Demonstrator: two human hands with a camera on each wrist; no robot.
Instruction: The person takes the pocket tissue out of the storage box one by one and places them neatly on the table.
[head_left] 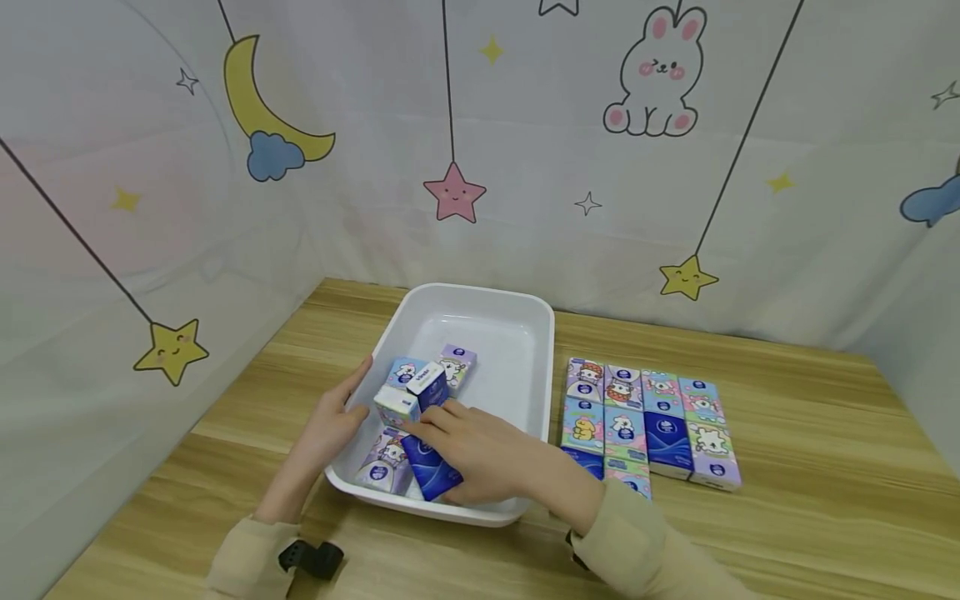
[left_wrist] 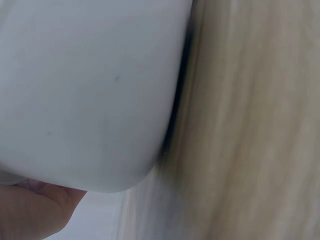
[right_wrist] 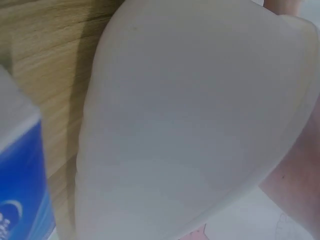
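Observation:
A white plastic basin stands on the wooden table, with several small tissue packets in its near left part. My left hand holds the basin's left rim, thumb on the inner side. Inside the basin, my right hand grips a dark blue tissue packet, which lies tilted between fingers and thumb. Around it are a purple cartoon packet, a light packet on edge, a blue-and-white packet and a lilac packet. The right palm is hidden from view.
Right of the basin, several cartoon tissue packets lie in close rows, a dark blue packet among them. The wooden table meets a white curtain with printed stars behind. Black straps circle the wrists.

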